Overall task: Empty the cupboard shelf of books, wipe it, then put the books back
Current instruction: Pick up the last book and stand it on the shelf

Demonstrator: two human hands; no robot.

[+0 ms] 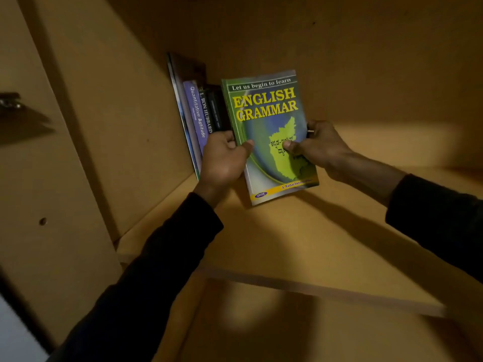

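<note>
We see a metal hinge [10, 100] high on the cupboard's left side panel [47, 165], at the picture's left edge, throwing a dark shadow just below itself. Further down the same panel from the hinge sits a small round hole [42, 221]. Below the hinge, at the bottom left corner, a pale bluish-white surface [15, 335] shows past the panel's dark edge; we cannot tell what it is.

grammar book [266, 121]: green cover, yellow title, yellow-green map. Left of it, purple spine [196, 113]. Tan shelf [287, 244].
</note>
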